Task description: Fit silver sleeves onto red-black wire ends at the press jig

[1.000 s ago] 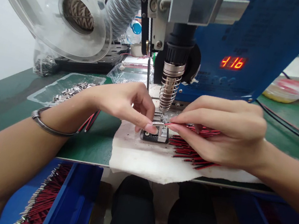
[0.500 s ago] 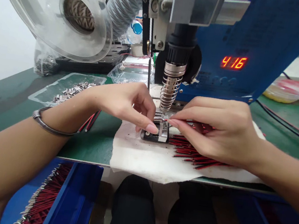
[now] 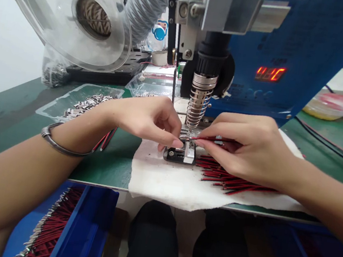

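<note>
My right hand (image 3: pixel 245 145) pinches a red-and-black wire (image 3: pixel 225 140) between thumb and forefinger, its tip pointing left beneath the soldering iron (image 3: pixel 197 102). Close by on the left, my left hand (image 3: pixel 153 121) has thumb and curled fingers drawn together at a small black-and-silver fixture (image 3: pixel 189 153); what lies between them is hidden. A little silvery metal part shows at the fixture near both sets of fingertips. Under my right hand, a heap of red-and-black wires (image 3: pixel 225 176) rests on a white cloth (image 3: pixel 164 180).
A blue machine (image 3: pixel 266 44) with a lit red display stands behind. At left are a clear tray (image 3: pixel 48 107) of metal connectors and a fume hose (image 3: pixel 145 8) with a clear hood. Below the table's edge, a blue bin (image 3: pixel 81 226) holds wires with metal ends.
The whole view has shifted slightly right. Both hands stay at the fixture, and the right still pinches the wire. Smoke or haze shows in the hood in both frames.
</note>
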The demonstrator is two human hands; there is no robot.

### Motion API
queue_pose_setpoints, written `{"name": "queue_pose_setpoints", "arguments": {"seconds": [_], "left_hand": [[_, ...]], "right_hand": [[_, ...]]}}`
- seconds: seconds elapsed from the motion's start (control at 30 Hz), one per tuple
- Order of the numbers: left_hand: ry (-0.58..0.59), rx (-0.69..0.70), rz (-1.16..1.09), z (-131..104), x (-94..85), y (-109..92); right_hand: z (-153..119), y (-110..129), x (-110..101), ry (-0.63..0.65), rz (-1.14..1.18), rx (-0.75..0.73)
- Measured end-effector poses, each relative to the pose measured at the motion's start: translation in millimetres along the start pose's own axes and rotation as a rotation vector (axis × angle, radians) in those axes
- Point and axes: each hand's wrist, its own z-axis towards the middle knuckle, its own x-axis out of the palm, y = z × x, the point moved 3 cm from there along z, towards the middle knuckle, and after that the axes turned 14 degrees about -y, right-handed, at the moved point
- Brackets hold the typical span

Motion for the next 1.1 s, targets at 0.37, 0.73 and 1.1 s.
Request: {"name": "queue_pose_setpoints", "arguments": {"seconds": [0.37, 0.73, 1.1], "left_hand": [[-0.009, 0.008, 0.011, 0.6, -0.1, 0.7], [-0.005, -0.033, 0.041, -1.0, -0.4, -3.4], [0.004, -0.01, 0.072, -0.1, -2.7, -8.0]], "right_hand": [[-0.3, -0.9, -0.3, 0.08, 0.007, -0.027], [0.3, 1.4, 0.1, 0.064, 0.059, 0.01], [2.6, 1.8, 0.1, 0.107, 0.071, 0.084]]}}
